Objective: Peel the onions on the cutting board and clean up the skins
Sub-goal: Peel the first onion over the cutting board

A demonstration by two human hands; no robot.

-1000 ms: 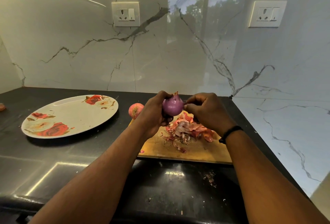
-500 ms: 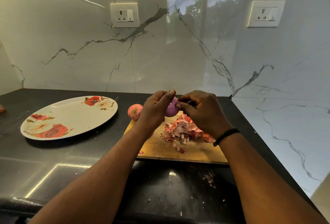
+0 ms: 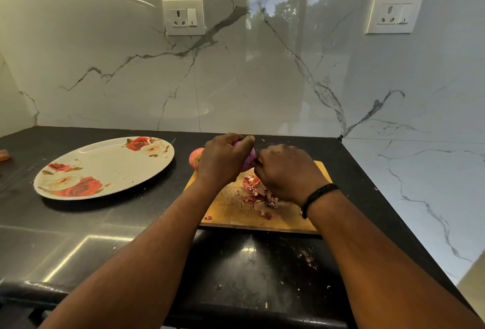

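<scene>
My left hand (image 3: 223, 160) grips a purple peeled onion (image 3: 249, 159) above the far part of the wooden cutting board (image 3: 231, 214). My right hand (image 3: 286, 173) has its fingers curled against the onion's right side, pinching at it; the fingertips are hidden. A pile of pink and red onion skins (image 3: 258, 192) lies on the board under my right hand. A second onion (image 3: 196, 158), with its orange-pink skin on, sits at the board's far left corner, partly behind my left hand.
A large floral plate (image 3: 105, 168) lies on the black counter (image 3: 131, 223) to the left. Skin crumbs (image 3: 307, 256) are scattered on the counter in front of the board. A marble wall with two sockets rises behind, and another wall closes the right side.
Both hands have sunk lower toward the board with the onion. My left hand has turned over it, so less of the onion shows, and my right hand has closed in tighter.
</scene>
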